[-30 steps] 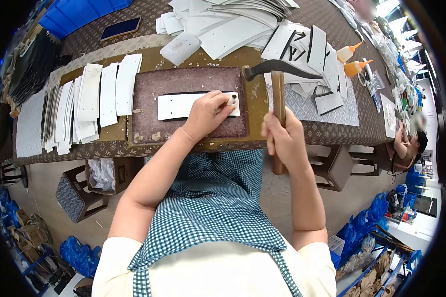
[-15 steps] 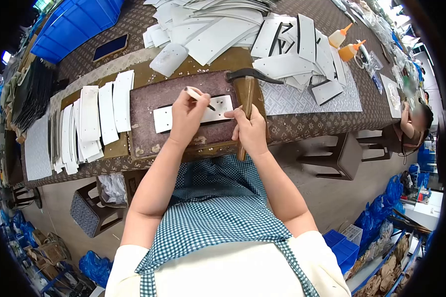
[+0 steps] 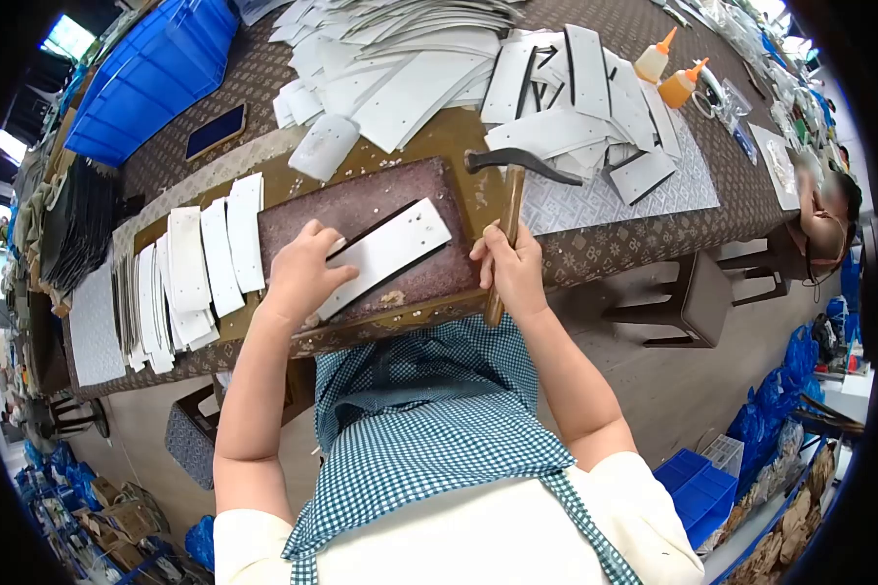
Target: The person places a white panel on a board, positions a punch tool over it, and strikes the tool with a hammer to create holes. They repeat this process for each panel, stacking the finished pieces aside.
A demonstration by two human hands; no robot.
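On the reddish-brown board (image 3: 361, 200) lies a white strip (image 3: 395, 239) with dark edges and small holes near its right end. It slants up to the right. My left hand (image 3: 307, 271) grips the strip's left end, thumb on its top face. A small white piece shows by its fingers; I cannot make out whether it is the slim white tool seen earlier. My right hand (image 3: 513, 273) is wrapped round the wooden handle of a hammer (image 3: 513, 200), held upright beside the board's right edge, its dark head at the top.
White strips (image 3: 187, 258) are fanned out left of the board. A large pile of white pieces (image 3: 400, 83) lies behind it, with more strips (image 3: 590, 107) to the right. A phone (image 3: 216, 132), a blue crate (image 3: 151, 78) and two orange-tipped bottles (image 3: 668, 73) stand farther back. Another person sits far right.
My left hand has moved left and down from the strip's middle to its left end. The strip has turned to a steeper slant. My right hand, still with the hammer, has shifted slightly right.
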